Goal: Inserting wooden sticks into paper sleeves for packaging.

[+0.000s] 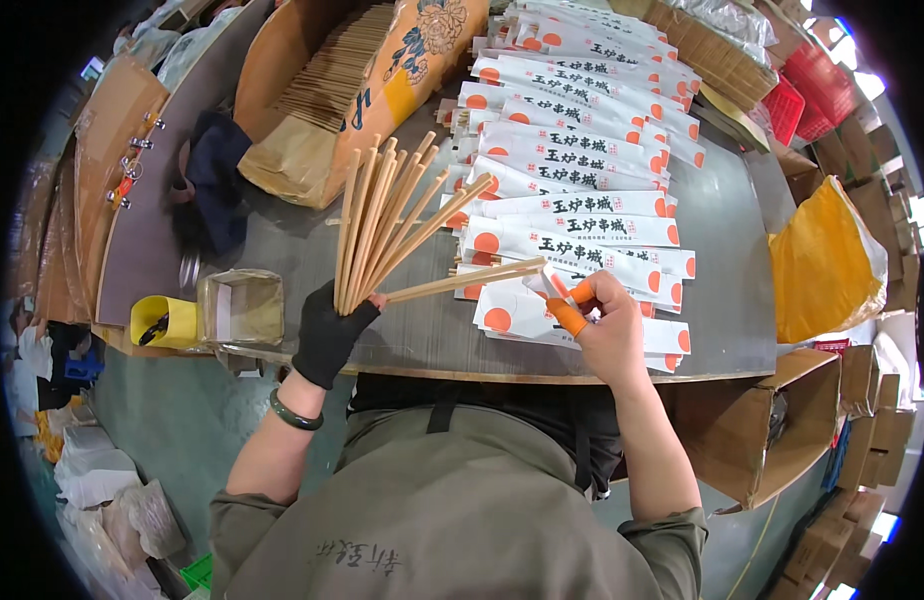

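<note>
My left hand (334,328), in a black fingerless glove, is closed round a fanned bundle of wooden chopsticks (382,225). One pair of chopsticks (462,278) sticks out of it to the right, its tips at the mouth of a white paper chopstick sleeve (550,285). My right hand (604,318), with orange finger covers on finger and thumb, pinches that sleeve. Just beyond and beneath it lie long overlapping rows of white paper sleeves (582,228) with red dots and dark lettering. Wooden ends poke from the left of several of them.
An open cardboard box (422,70) of more chopsticks stands at the back left. Along the left edge are a small taped box (244,308), a yellow container (164,322) and dark cloth (217,180). An orange-yellow bag (830,262) and an open carton (762,425) flank the table's right side.
</note>
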Demonstrator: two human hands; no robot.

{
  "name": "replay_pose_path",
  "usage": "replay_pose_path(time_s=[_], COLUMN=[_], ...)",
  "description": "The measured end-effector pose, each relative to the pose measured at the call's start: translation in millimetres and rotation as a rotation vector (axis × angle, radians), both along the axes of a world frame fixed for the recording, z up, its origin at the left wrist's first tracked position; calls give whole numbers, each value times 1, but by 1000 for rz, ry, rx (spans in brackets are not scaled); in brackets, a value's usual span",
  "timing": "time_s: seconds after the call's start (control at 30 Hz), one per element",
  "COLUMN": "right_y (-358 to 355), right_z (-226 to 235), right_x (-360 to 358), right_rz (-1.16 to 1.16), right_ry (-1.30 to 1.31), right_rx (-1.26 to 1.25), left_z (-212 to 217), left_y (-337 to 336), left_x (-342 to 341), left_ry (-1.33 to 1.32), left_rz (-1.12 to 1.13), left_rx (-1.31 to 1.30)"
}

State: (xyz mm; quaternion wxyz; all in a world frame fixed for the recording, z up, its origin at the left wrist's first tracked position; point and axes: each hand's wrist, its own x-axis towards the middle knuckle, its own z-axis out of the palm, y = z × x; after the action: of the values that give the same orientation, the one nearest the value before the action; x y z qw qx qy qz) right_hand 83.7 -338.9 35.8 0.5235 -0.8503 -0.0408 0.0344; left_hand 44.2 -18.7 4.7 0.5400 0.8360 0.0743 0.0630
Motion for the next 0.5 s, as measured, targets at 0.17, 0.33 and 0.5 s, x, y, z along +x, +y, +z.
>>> replay_pose_path(time_s=[0.17, 0.33, 0.5], right_y=[-7, 17, 66], right_z=[7, 0, 2], right_x=[1, 8, 24], right_rz=[47, 302, 436], right_ry=[112, -601, -753], right_rx=[50, -264, -400], left_z=[8, 4, 24], left_y=[25, 11, -57], left_x=[4, 26, 26], left_ry=[3, -26, -17], left_rz=[-131, -284, -134], left_rx=[61, -33, -298])
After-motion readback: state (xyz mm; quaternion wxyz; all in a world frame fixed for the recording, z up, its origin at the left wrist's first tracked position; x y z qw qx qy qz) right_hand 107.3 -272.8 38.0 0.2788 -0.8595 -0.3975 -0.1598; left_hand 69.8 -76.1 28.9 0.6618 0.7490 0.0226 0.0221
